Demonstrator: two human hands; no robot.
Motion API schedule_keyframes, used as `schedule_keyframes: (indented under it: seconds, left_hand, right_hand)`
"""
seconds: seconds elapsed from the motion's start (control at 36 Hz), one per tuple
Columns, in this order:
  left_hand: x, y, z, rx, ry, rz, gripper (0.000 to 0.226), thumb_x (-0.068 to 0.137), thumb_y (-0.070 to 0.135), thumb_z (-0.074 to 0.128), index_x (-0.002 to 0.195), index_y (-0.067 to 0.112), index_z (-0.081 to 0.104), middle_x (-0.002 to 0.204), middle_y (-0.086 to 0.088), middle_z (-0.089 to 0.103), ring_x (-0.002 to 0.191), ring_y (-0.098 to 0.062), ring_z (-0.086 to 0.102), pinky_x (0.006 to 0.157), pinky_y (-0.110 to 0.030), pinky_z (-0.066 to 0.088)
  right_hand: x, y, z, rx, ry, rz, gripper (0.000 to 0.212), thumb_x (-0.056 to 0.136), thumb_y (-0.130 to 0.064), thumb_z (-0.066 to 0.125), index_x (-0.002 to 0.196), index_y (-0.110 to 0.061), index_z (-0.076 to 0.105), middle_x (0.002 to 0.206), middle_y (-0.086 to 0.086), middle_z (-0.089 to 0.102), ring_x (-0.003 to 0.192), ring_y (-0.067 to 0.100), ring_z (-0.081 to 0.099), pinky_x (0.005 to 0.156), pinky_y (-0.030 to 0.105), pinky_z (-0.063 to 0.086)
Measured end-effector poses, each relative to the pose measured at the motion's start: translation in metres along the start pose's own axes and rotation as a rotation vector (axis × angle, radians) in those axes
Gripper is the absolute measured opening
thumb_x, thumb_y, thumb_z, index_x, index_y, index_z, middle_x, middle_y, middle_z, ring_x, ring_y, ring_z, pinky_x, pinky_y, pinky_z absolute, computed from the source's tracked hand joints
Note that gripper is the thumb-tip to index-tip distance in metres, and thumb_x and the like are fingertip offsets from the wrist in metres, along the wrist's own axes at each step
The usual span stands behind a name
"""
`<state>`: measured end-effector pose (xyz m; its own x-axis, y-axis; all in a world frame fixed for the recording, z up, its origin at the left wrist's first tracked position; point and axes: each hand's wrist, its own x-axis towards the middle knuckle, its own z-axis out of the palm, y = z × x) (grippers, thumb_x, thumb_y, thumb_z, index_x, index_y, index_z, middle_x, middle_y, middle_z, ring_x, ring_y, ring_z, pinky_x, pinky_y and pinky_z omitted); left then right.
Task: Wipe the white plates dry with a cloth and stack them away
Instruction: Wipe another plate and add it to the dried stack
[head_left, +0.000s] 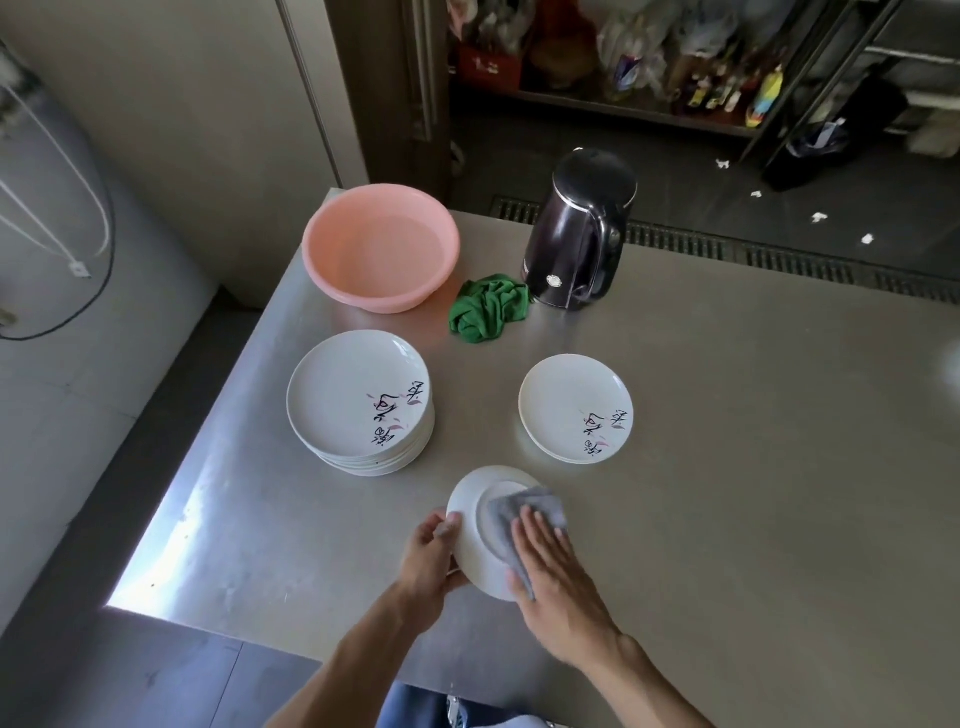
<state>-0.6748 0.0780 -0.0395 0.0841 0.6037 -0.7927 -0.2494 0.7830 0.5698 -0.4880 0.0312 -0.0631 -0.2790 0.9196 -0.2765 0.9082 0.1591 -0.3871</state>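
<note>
**Gloss and Brushed Steel**

A brushed-metal table (727, 467) with a dull sheen carries glossy white glazed plates (358, 395) at left, a smooth pink plastic basin (382, 249) far left, a shiny dark kettle (576, 234), a crumpled green cloth (488, 309) and, on the near plate (470, 512), a soft grey cloth (514, 512).

Steel table (727, 467) in a dim storeroom.
Beyond the fingers (540, 535), a cluttered shelf (649, 111) stands behind a floor grate (779, 260); to their left, a pale wall (182, 130) and glare on the table edge.
</note>
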Motion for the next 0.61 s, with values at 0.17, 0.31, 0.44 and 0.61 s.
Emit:
schedule_keyframes:
  seconds: [0.17,0.31,0.44,0.61]
  left_hand:
    - [-0.005,-0.004,0.011,0.052,-0.087,0.05,0.02,0.108,0.029,0.052,0.112,0.012,0.062,0.095,-0.008,0.076,0.081,-0.022,0.074,0.066,-0.033,0.059]
    - [-0.007,-0.001,0.012,0.113,-0.111,0.13,0.022,0.108,0.013,0.05,0.12,0.017,0.068,0.111,-0.011,0.077,0.095,-0.027,0.075,0.077,-0.042,0.063]
    - [-0.013,0.003,0.008,0.145,-0.142,0.14,0.025,0.108,0.03,0.053,0.123,0.012,0.063,0.116,-0.013,0.073,0.096,-0.027,0.073,0.08,-0.044,0.063]
    - [-0.015,0.004,0.01,0.157,-0.185,0.226,0.022,0.108,0.018,0.053,0.126,0.011,0.064,0.117,-0.014,0.075,0.106,-0.031,0.073,0.085,-0.052,0.063]
  right_hand:
    - [0.045,-0.024,-0.011,0.225,0.029,0.178,0.064,0.107,-0.043,0.026,0.159,-0.01,0.008,0.162,0.002,-0.014,0.153,0.015,-0.011,0.122,0.031,-0.012]
    - [0.047,-0.027,-0.022,0.278,0.1,-0.139,0.062,0.106,-0.049,0.02,0.156,-0.013,0.026,0.165,-0.003,0.012,0.154,0.01,0.0,0.125,0.036,0.002]
    - [0.06,-0.014,-0.025,0.344,0.188,0.238,0.057,0.107,-0.033,0.034,0.156,-0.007,0.023,0.166,0.007,0.014,0.154,0.02,0.008,0.125,0.036,0.006]
    - [0.046,-0.016,-0.027,0.272,0.255,-0.263,0.047,0.108,-0.033,0.036,0.151,-0.014,0.041,0.162,-0.002,0.029,0.152,0.019,0.019,0.124,0.039,0.011]
